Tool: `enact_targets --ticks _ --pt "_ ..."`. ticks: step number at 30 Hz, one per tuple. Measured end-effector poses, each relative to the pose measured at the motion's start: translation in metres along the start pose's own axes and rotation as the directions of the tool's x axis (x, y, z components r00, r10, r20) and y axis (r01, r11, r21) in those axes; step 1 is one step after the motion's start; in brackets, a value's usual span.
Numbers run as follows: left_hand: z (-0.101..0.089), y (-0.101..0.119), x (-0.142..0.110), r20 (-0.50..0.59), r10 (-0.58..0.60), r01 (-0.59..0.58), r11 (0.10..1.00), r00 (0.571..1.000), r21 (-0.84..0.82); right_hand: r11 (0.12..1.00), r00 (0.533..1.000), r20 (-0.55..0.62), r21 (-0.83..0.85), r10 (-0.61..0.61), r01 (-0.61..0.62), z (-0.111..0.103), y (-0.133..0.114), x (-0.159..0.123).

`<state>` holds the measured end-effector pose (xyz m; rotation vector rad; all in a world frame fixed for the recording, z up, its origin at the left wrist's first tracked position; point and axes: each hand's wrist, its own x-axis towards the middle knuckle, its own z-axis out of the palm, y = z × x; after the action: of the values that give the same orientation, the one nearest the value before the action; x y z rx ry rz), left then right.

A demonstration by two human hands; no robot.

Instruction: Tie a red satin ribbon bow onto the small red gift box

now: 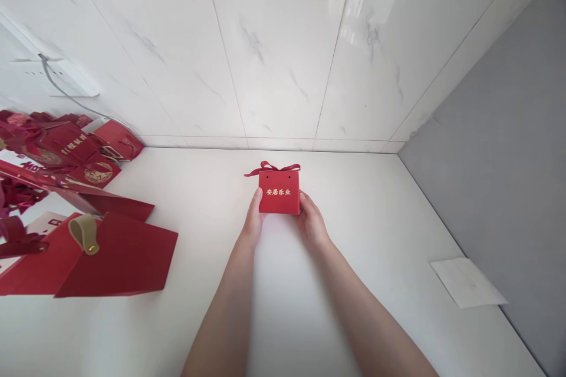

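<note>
A small red gift box (279,203) with gold characters on its front and two dark holes near its top is between my hands, over the white tabletop. A dark red ribbon bow (274,166) sits along its top edge, one tail sticking out to the left. My left hand (254,215) is closed on the box's left side, thumb on the front edge. From the other side my right hand (313,219) grips the right edge, its lower fingers partly hidden. Whether the box touches the table I cannot tell.
At the left stand a large red box (124,256) with a beige strap and a heap of small red gift boxes (71,144). White marbled tiles (278,59) rise behind the white table (198,177). A white paper square (467,283) lies at the right, by a grey panel (508,159).
</note>
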<state>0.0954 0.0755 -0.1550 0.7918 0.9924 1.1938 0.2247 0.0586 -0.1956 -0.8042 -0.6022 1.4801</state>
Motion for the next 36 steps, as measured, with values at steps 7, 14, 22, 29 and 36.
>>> enact_targets --ticks 7,14,22,29,36 --pt "-0.005 0.001 0.002 0.024 -0.007 0.007 1.0 1.0 -0.028 0.999 0.998 0.059 0.005 -0.035 0.035 0.004 -0.005 -0.003" --pt "-0.026 0.003 0.009 0.24 -0.218 0.262 0.951 0.946 -0.165 0.993 0.992 0.115 -0.096 -0.05 0.061 0.005 -0.005 -0.006" --pt "-0.02 -0.005 0.011 0.346 -0.23 0.388 0.768 0.91 -0.509 0.997 0.996 0.09 -0.067 -0.017 0.023 0.002 -0.001 -0.003" --pt "-0.016 -0.002 0.008 0.3 -0.241 0.362 0.807 0.923 -0.466 0.99 0.989 0.139 -0.126 -0.046 0.063 0.003 -0.004 -0.006" --pt "-0.017 -0.004 0.01 0.294 -0.219 0.342 0.808 0.93 -0.479 0.983 0.983 0.174 -0.157 -0.064 0.092 0.005 -0.006 -0.008"
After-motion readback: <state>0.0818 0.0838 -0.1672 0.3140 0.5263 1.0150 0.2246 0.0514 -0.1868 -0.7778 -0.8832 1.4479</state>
